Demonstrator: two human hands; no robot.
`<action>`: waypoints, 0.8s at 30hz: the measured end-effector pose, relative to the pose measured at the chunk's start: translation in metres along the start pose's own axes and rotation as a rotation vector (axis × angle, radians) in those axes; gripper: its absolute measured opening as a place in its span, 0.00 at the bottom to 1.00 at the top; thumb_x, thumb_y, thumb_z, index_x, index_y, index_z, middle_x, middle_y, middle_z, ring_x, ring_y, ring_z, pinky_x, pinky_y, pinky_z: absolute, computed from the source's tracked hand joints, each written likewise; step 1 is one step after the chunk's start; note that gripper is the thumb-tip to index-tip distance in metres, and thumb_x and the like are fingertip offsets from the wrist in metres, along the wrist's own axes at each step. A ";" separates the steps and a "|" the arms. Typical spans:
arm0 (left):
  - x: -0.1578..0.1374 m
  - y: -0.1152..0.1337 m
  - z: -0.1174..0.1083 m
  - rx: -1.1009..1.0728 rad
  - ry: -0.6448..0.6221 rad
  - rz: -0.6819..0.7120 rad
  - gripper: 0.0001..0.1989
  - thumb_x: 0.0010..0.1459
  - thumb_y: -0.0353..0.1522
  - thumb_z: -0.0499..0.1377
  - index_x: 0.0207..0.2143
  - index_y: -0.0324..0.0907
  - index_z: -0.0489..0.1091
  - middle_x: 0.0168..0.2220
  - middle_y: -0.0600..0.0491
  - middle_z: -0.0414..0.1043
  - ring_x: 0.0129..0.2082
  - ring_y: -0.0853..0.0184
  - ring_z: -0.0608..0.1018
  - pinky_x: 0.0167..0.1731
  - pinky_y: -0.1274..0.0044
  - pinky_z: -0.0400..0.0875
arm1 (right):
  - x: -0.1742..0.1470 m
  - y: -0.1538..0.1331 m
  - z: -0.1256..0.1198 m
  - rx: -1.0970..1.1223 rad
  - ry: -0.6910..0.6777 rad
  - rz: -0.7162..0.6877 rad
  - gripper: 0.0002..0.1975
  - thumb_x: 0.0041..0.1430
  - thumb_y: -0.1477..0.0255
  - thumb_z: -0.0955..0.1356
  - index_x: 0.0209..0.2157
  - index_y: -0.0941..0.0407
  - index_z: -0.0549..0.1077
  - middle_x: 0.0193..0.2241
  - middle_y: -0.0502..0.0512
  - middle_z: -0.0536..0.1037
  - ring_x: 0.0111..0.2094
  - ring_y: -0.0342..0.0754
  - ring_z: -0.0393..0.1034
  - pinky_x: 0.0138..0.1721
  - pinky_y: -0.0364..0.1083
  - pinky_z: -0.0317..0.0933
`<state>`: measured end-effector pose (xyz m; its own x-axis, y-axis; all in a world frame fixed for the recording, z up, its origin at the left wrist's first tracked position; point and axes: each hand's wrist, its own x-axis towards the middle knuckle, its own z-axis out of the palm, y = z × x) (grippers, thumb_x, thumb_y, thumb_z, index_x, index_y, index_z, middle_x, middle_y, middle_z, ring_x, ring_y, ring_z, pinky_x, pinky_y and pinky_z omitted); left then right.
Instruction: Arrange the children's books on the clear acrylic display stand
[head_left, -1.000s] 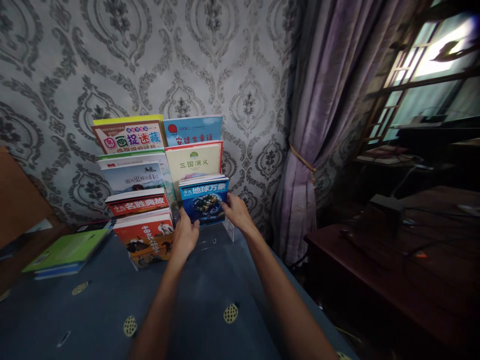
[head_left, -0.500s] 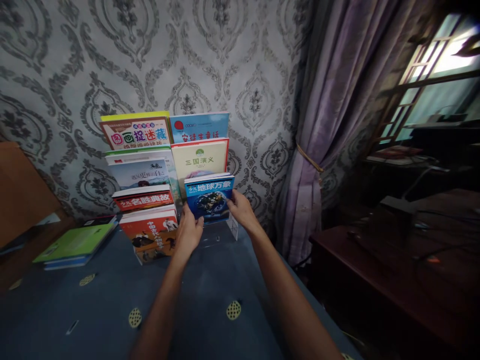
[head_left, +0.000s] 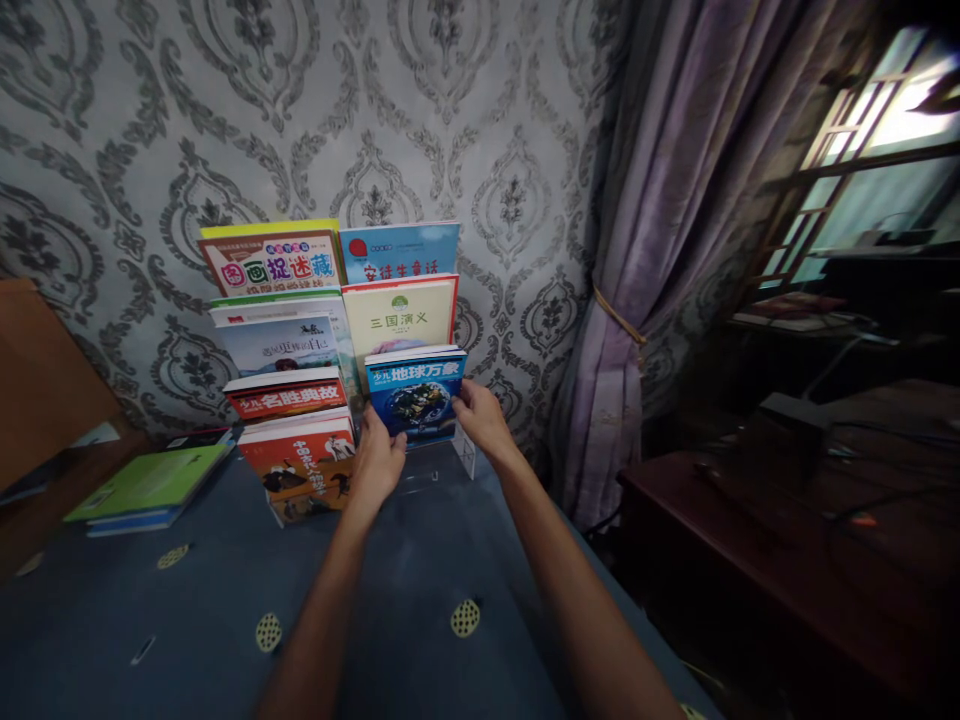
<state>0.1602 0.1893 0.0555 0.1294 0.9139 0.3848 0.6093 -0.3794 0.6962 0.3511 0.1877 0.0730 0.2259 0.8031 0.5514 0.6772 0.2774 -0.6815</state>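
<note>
We hold the blue earth-cover book [head_left: 416, 400] between our hands, left hand [head_left: 379, 455] at its lower left edge, right hand [head_left: 480, 415] gripping its right edge. It leans at the front of the clear rack [head_left: 466, 456]'s right column, before the cream book [head_left: 401, 318]; we cannot tell whether its bottom edge touches the rack. Our left hand has little room beside the red book [head_left: 300, 470]. To our right, a strip of blue cloth [head_left: 405, 600] runs to the table's edge near the curtain [head_left: 600, 420]; more stretches toward us. Compared with half a second ago, our book sits slightly further left, both hands still on it
</note>
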 end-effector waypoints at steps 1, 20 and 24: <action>0.000 -0.001 0.000 -0.006 0.003 0.002 0.38 0.60 0.29 0.58 0.69 0.33 0.45 0.60 0.33 0.66 0.50 0.55 0.80 0.54 0.65 0.73 | 0.000 0.000 0.001 0.016 -0.001 0.002 0.13 0.55 0.77 0.63 0.39 0.53 0.77 0.33 0.55 0.83 0.39 0.56 0.76 0.42 0.49 0.67; 0.010 -0.022 0.010 -0.109 0.060 0.092 0.36 0.58 0.29 0.60 0.66 0.36 0.50 0.57 0.38 0.70 0.56 0.55 0.75 0.57 0.63 0.70 | 0.002 0.006 0.003 -0.019 0.018 -0.051 0.13 0.55 0.76 0.60 0.37 0.55 0.74 0.30 0.54 0.79 0.34 0.53 0.74 0.36 0.46 0.60; 0.009 -0.021 0.007 -0.099 0.047 0.080 0.37 0.58 0.29 0.61 0.67 0.35 0.49 0.58 0.37 0.68 0.56 0.54 0.75 0.57 0.62 0.70 | 0.002 0.005 0.003 -0.023 0.015 -0.046 0.12 0.54 0.76 0.61 0.36 0.55 0.74 0.29 0.53 0.79 0.32 0.53 0.73 0.35 0.46 0.60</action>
<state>0.1544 0.2067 0.0401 0.1359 0.8733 0.4678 0.5178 -0.4651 0.7180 0.3531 0.1924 0.0691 0.2048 0.7817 0.5891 0.7031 0.3012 -0.6442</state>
